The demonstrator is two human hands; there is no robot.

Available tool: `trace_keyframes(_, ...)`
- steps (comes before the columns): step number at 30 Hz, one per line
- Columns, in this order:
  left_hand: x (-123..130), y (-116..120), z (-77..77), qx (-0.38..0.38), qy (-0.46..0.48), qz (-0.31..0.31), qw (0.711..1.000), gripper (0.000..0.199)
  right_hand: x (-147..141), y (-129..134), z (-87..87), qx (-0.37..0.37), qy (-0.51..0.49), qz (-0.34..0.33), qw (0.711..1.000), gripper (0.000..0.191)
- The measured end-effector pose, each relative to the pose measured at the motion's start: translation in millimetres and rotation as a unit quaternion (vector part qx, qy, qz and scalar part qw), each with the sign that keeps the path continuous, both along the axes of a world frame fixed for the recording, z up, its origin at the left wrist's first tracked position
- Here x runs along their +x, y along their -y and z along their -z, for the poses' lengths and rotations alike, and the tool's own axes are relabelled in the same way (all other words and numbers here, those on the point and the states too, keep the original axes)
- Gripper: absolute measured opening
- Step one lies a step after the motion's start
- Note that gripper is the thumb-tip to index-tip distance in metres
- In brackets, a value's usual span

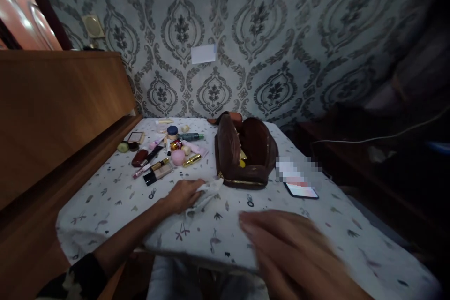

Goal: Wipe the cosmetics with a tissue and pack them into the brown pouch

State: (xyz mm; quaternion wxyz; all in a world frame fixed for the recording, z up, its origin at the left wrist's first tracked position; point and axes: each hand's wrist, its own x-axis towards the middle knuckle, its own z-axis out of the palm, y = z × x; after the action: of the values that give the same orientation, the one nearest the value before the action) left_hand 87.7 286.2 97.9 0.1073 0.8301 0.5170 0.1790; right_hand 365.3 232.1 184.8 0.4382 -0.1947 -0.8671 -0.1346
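My left hand [184, 195] lies low over the patterned tablecloth, its fingers closed on a crumpled white tissue [210, 191]. The tissue reaches toward the near left corner of a brown cosmetic bag [246, 154]. The bag stands with its zipped top wide apart, and something yellow shows inside. My right hand [288, 239] is held nearer to the camera, in front of the bag; blurred by motion, its fingers look stretched out, with nothing visible in them. Left of the bag lie several cosmetics, among them a pink sponge [177, 157], a gold lipstick [192, 160] and a foundation bottle [158, 174].
A phone [301, 191] with a lit screen lies right of the bag, partly pixelated. A blue-lidded jar [172, 131] and a pink tube [195, 148] are among the cosmetics. A wooden cabinet [63, 122] borders the left; patterned wallpaper [225, 23] rises behind the table.
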Motion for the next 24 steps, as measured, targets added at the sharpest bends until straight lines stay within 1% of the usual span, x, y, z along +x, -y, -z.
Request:
trace_keyframes(1,-2,-2,1.1,-0.002,0.005,-0.001,1.0,0.025,-18,-15,2.2,-0.057,0.038,-0.04,0.997,0.039)
trace_keyframes(2,-4,-4,2.8,-0.004,0.014,0.0,1.0,0.025,-36,-30,8.9,-0.114,0.058,-0.076,0.989,0.04)
trace_keyframes(3,-5,-6,5.2,-0.007,0.026,0.004,1.0,0.026,-51,-46,19.5,-0.162,0.052,-0.103,0.98,0.038)
trace_keyframes(5,-6,-6,12.2,-0.01,0.052,0.02,0.998,0.027,-74,-72,48.3,-0.245,0.009,-0.127,0.961,0.032)
trace_keyframes(6,-6,-4,16.6,-0.01,0.058,0.032,0.998,0.029,-80,-82,63.8,-0.279,-0.011,-0.151,0.948,0.031)
trace_keyframes(8,-3,3,25.7,-0.011,0.047,0.046,0.998,0.034,-82,-90,91.5,-0.33,-0.049,-0.172,0.927,0.031)
trace_keyframes(10,2,12,32.3,-0.006,0.037,0.069,0.997,0.041,-77,-90,109.9,-0.351,-0.059,-0.171,0.919,0.033)
trace_keyframes(11,4,17,33.3,-0.005,0.033,0.069,0.997,0.045,-73,-88,115.0,-0.354,-0.062,-0.167,0.918,0.035)
trace_keyframes(12,7,19,32.5,-0.011,0.017,0.076,0.997,0.045,-70,-86,117.5,-0.35,-0.054,-0.171,0.919,0.036)
trace_keyframes(13,9,21,30.0,-0.019,-0.003,0.07,0.997,0.045,-68,-86,117.9,-0.348,-0.052,-0.17,0.92,0.037)
trace_keyframes(15,10,19,21.9,-0.039,-0.042,0.056,0.997,0.044,-70,-88,114.1,-0.346,-0.068,-0.17,0.92,0.035)
trace_keyframes(17,9,13,14.6,-0.054,-0.062,0.04,0.996,0.042,-76,-94,108.6,-0.361,-0.082,-0.183,0.911,0.032)
trace_keyframes(20,5,2,12.9,-0.051,-0.059,0.028,0.997,0.035,-84,-104,104.7,-0.368,-0.081,-0.2,0.905,0.03)
trace_keyframes(22,2,-3,14.6,-0.036,-0.049,0.026,0.998,0.03,-85,-108,106.1,-0.35,-0.073,-0.202,0.912,0.027)
trace_keyframes(24,0,-4,13.0,-0.02,-0.033,0.02,0.999,0.027,-85,-111,109.2,-0.335,-0.065,-0.199,0.919,0.024)
